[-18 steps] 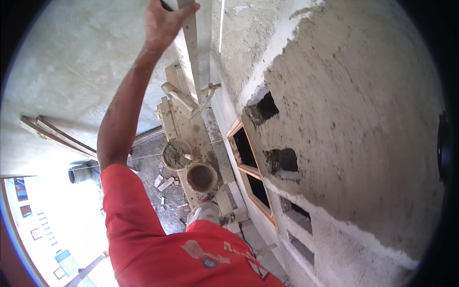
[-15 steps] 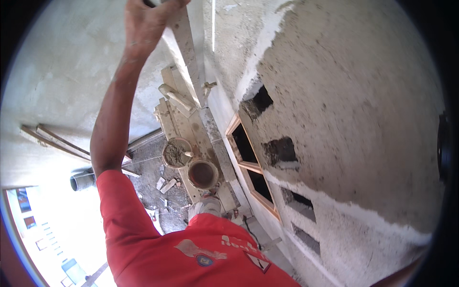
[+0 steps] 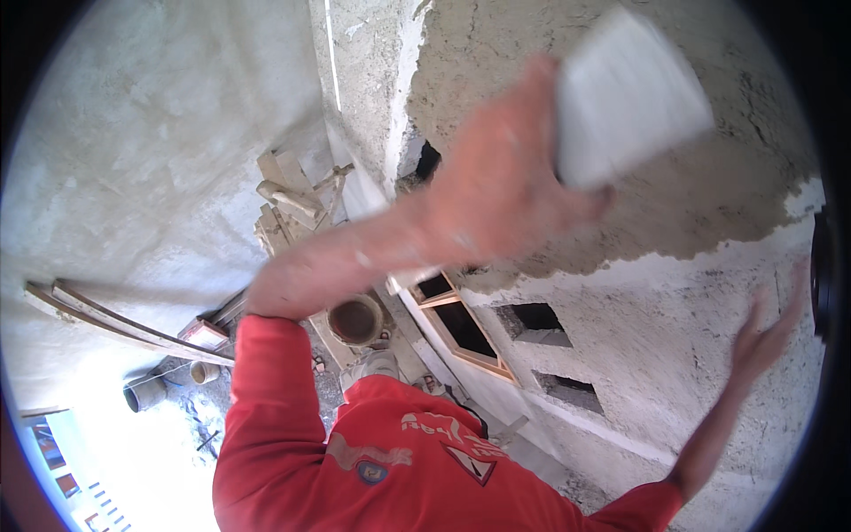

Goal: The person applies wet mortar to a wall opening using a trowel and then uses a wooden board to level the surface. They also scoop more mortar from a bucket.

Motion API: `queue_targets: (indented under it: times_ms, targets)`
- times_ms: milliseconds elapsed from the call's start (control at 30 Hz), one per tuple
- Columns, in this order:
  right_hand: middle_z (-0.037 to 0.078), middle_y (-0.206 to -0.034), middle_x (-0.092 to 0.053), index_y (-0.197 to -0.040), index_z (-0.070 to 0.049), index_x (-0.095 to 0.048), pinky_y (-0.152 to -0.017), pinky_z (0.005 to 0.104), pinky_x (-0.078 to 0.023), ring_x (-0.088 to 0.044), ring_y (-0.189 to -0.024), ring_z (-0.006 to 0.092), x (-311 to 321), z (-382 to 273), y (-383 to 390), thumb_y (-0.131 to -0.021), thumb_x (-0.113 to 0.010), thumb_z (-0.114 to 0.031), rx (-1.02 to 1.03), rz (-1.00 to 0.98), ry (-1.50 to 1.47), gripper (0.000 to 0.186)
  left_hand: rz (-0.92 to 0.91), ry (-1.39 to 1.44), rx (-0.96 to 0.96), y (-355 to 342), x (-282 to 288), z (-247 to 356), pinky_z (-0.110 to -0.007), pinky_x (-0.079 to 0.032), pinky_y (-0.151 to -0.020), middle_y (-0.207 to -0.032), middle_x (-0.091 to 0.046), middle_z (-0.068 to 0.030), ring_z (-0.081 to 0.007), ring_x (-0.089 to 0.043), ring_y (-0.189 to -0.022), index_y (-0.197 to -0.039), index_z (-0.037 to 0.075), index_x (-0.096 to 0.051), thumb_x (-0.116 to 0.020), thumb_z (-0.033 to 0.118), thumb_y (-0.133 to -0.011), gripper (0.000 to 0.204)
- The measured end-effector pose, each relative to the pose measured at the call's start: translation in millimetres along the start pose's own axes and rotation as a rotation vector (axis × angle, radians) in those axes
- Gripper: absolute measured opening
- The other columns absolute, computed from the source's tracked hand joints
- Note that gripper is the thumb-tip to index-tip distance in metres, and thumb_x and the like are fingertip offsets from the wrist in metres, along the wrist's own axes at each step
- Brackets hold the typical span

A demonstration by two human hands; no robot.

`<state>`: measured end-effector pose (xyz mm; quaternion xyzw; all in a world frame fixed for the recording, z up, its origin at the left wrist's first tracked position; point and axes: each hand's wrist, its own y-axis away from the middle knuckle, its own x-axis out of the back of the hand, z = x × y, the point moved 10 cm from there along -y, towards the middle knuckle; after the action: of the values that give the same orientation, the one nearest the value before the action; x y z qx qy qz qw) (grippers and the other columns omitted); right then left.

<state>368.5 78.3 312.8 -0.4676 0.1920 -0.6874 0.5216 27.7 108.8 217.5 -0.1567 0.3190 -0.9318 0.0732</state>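
Note:
My left hand (image 3: 496, 173) is raised across the middle of the view, blurred by motion. Its fingers wrap round a straightedge (image 3: 629, 102), a pale, flat-faced bar that is blurred too; the hand and forearm cover much of its length. Behind it stands a wall with damp grey plaster (image 3: 683, 208) on its upper part, ending in a ragged edge above a paler band. At the right, my right hand (image 3: 767, 341) is up close to this wall with fingers spread and nothing held. Whether it touches the surface I cannot tell.
Below, a bucket (image 3: 355, 320) stands on planks by my feet. A wooden window frame (image 3: 465, 332) and square holes (image 3: 536, 324) break the wall. Long boards (image 3: 124, 324) lean at the left, near a dark bucket (image 3: 144, 394). More wood pieces (image 3: 288, 191) lie beyond.
My left hand has swung right and down with the straightedge, from the corner to in front of the plastered wall. My right hand has come into view. The view has turned rightward.

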Motion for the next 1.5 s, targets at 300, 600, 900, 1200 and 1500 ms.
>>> queue_targets:
  times_ms: [300, 600, 900, 1200, 1500]
  targets:
    - [0.017, -0.132, -0.05, -0.137, -0.004, -0.04, -0.104, 0.049, -0.037, -0.051, -0.119, 0.0348, -105.4, -220.5, 396.3, -0.083, -0.071, -0.036, -0.863, -1.148, -1.317, 0.071, -0.486, 0.162, -0.149, 121.1, -247.2, 99.5, -0.043, -0.048, -0.08, -0.097, -0.054, -0.0208, -0.0341, -0.059, -0.088, -0.115, -0.006, -0.04, -0.079, 0.015, -0.064, 0.067]
    - [0.015, -0.13, -0.052, -0.137, -0.01, -0.042, -0.103, 0.0544, -0.037, -0.052, -0.118, 0.0353, -65.7, -153.0, 462.0, -0.085, -0.067, -0.043, -1.9, -0.166, -1.524, 0.066, -0.733, 0.424, -0.154, 193.0, -354.6, 141.6, -0.05, -0.038, -0.093, -0.119, -0.046, -0.0239, -0.0396, -0.048, -0.111, -0.136, -0.001, -0.032, -0.078, 0.023, -0.069, 0.085]
    - [0.014, -0.134, -0.049, -0.137, -0.013, -0.042, -0.1, 0.0678, -0.031, -0.049, -0.12, 0.0376, -61.7, -97.0, 514.0, -0.087, -0.062, -0.049, -2.069, 0.187, -1.66, 0.064, 0.026, -0.341, 1.113, 364.8, -225.2, -248.0, -0.047, -0.039, -0.1, -0.127, -0.048, -0.0247, -0.04, -0.045, -0.121, -0.137, 0.002, -0.033, -0.077, 0.041, -0.071, 0.088]
    - [0.019, -0.142, -0.038, -0.14, -0.006, -0.035, -0.106, 0.0664, -0.025, -0.032, -0.134, 0.0411, -103.3, -170.5, 518.3, -0.082, -0.064, -0.057, -2.371, 0.338, -1.636, 0.082, 0.618, 0.957, 1.606, 416.7, -243.8, -375.9, -0.056, -0.052, -0.079, -0.117, -0.052, -0.0124, -0.0331, -0.058, -0.099, -0.126, 0.011, -0.047, -0.055, 0.048, -0.092, 0.051]
    - [0.018, -0.141, -0.04, -0.137, -0.006, -0.038, -0.108, 0.0582, -0.033, -0.037, -0.132, 0.0378, -190.0, -235.3, 495.1, -0.087, -0.062, -0.049, -2.284, 0.381, -1.793, 0.07, 0.669, 0.871, 1.577, 354.8, -231.1, -516.7, -0.051, -0.051, -0.072, -0.107, -0.058, -0.0109, -0.0296, -0.06, -0.09, -0.118, 0.01, -0.054, -0.06, 0.035, -0.093, 0.036]
